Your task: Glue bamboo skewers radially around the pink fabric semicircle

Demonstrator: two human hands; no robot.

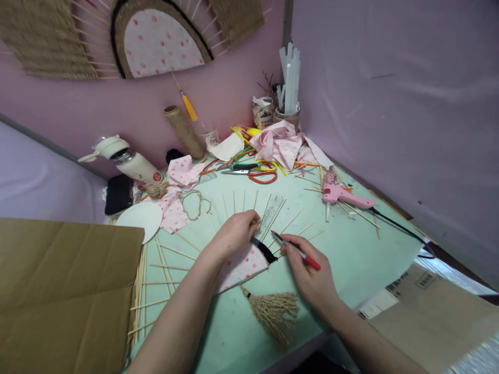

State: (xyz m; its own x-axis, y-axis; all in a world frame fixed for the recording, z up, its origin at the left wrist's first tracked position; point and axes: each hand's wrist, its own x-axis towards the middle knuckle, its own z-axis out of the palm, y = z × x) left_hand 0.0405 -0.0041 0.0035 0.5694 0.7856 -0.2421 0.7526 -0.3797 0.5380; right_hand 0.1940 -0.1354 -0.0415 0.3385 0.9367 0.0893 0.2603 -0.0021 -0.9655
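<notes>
A half-round fan piece with pink-dotted white cloth (pixel 244 268) and a black band (pixel 264 250) lies on the table, thin wooden sticks (pixel 287 222) spreading out from its rim. Across the sticks at the right rests a clear ruler (pixel 272 210). My left hand (pixel 238 231) is above the fan, fingers curled in at the ruler's lower end; its fingertips are partly hidden. My right hand (pixel 310 267) grips a red marker (pixel 298 250), whose tip points left toward the sticks beside the ruler. Below the cloth, a twine tassel (pixel 275 314) hangs off the fan's lower edge onto the table.
A pink glue gun (pixel 345 195) with a black cord lies at the right. Scissors (pixel 262 175) and pink cloth scraps (pixel 277 143) are at the back. Cardboard (pixel 70 296) covers the left; a white bottle (pixel 134 163) and a twine spool (pixel 184 132) stand behind.
</notes>
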